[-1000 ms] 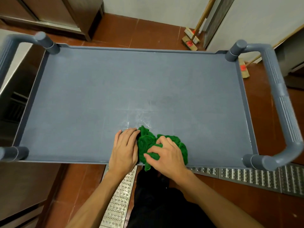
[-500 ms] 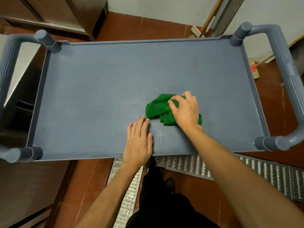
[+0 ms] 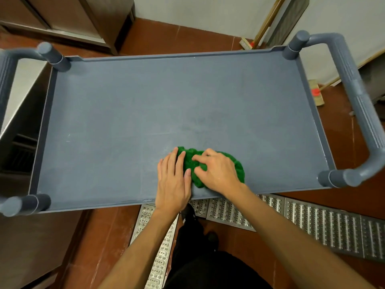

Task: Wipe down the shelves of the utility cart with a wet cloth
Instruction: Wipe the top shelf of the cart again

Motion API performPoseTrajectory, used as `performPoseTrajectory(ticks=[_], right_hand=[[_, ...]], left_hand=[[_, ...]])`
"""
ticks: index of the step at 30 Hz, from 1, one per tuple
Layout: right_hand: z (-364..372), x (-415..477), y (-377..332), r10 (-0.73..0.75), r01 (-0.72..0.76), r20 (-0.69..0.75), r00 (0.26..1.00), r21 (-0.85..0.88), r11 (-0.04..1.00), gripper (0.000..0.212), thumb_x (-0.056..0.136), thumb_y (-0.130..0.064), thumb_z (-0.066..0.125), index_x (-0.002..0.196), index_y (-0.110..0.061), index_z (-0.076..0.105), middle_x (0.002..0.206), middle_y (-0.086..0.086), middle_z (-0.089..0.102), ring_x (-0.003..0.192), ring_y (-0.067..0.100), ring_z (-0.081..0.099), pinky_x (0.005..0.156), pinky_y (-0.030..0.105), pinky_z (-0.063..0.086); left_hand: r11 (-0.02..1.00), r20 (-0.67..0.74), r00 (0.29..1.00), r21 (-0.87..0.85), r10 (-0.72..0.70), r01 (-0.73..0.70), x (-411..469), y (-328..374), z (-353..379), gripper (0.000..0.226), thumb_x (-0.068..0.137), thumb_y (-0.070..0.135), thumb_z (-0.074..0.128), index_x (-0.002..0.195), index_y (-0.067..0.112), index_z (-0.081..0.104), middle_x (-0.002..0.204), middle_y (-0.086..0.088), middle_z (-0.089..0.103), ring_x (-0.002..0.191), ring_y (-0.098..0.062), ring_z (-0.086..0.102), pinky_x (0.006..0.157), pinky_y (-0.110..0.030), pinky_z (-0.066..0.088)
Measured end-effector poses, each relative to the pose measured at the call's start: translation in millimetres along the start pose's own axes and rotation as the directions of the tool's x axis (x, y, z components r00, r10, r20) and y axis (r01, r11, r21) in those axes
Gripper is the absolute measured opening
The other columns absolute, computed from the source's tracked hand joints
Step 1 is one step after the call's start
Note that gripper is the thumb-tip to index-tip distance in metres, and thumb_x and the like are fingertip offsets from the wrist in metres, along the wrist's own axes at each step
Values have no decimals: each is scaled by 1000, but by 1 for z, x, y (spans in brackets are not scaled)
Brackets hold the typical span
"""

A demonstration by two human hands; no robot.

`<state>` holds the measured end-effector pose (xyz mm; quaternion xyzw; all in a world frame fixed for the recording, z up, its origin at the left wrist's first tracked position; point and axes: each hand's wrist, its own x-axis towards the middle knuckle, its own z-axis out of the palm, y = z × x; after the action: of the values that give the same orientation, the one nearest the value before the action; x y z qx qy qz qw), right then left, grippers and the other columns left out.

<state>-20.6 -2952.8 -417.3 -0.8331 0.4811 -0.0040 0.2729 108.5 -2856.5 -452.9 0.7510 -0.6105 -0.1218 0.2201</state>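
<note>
The grey utility cart's top shelf (image 3: 129,122) fills the head view, with a raised rim and tube handles at both ends. A bunched green cloth (image 3: 188,158) lies near the shelf's front edge, right of centre. My right hand (image 3: 217,174) lies on top of the cloth with its fingers curled into it. My left hand (image 3: 173,182) lies flat on the shelf just left of the cloth, fingers straight, their tips touching its left edge. Lower shelves are hidden under the top one.
The right handle (image 3: 358,97) and the left handle (image 3: 8,67) stick up at the cart's ends. Brooms (image 3: 248,43) lean on the back wall. A metal floor grate (image 3: 325,224) runs under the cart's front. Steel cabinets (image 3: 23,113) stand to the left.
My right hand has pulled the cloth from mid-shelf back toward the front edge, where it meets my left hand again. The left hand has hardly moved.
</note>
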Motion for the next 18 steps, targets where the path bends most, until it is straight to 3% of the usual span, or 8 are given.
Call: performPoseTrajectory(ticks=[5,8,13,16,18], right_hand=[[-8,-29,6,-64,75,185,981,-51,996,38,92,-40,49,127,-42,62,109,-11,60,95,12,58,69,28,38],[-16,-37,14,-39,48,212,976,-38,998,35,90,-41,51,121,-44,66,107,-11,63,99,14,60,78,30,46],[-25,-50,26,64,-68,161,985,18,998,30,88,-41,54,114,-48,68,98,-11,62,93,14,58,83,30,48],[-27,-62,30,125,-133,63,990,155,979,28,90,-38,56,113,-48,68,91,-12,59,84,12,57,73,28,43],[-31,-69,32,151,-151,18,988,228,962,26,90,-44,57,113,-48,68,91,-11,62,85,15,60,75,31,48]], left_hand=[[998,23,998,7,-58,58,1,-1,-2,56,107,43,25,148,9,43,158,-13,35,146,-32,33,121,-53,22],[996,25,996,21,-87,87,0,-2,-2,57,107,45,24,147,10,44,158,-12,36,145,-31,33,119,-54,23],[988,0,989,46,-151,151,-2,0,-3,58,106,46,23,145,11,47,153,-11,42,141,-31,37,117,-56,26],[980,-50,979,-37,-200,198,-3,1,-8,55,105,44,27,143,10,48,150,-11,46,140,-30,39,117,-54,27],[977,-77,980,-124,-182,172,-4,3,-14,56,105,45,28,142,9,49,147,-10,50,137,-29,43,115,-51,31]])
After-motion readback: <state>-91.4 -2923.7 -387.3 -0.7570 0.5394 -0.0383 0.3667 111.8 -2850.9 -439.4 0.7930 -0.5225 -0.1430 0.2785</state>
